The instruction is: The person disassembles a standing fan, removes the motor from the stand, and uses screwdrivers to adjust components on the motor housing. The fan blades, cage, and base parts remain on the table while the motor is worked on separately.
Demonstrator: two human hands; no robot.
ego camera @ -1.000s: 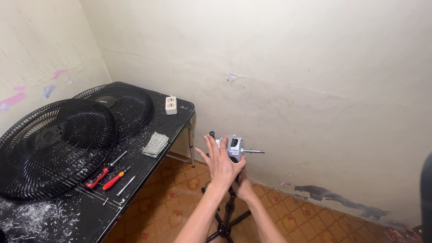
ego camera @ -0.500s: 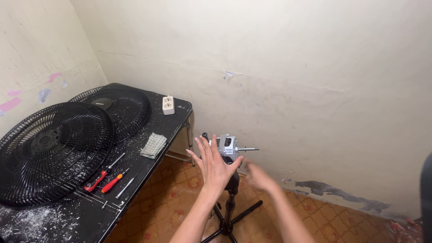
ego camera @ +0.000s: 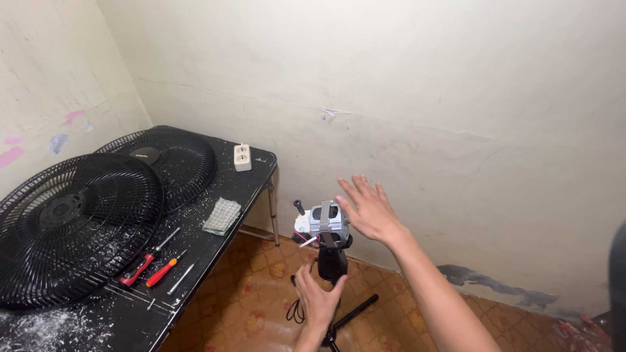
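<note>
Fan motor point(ego camera: 324, 221): grey-white, bare, on top of a black stand point(ego camera: 332, 264), lower centre of frame.
Right hand point(ego camera: 368, 210): fingers spread, empty, just right of the motor; contact cannot be told.
Left hand point(ego camera: 317, 301): open, palm near the stand's post, holding nothing.
Table point(ego camera: 215, 241): black, left side; carries two black fan grilles point(ego camera: 78, 225), screwdrivers point(ego camera: 151, 264), a folded cloth point(ego camera: 222, 216), a white socket strip point(ego camera: 242, 157).
</note>
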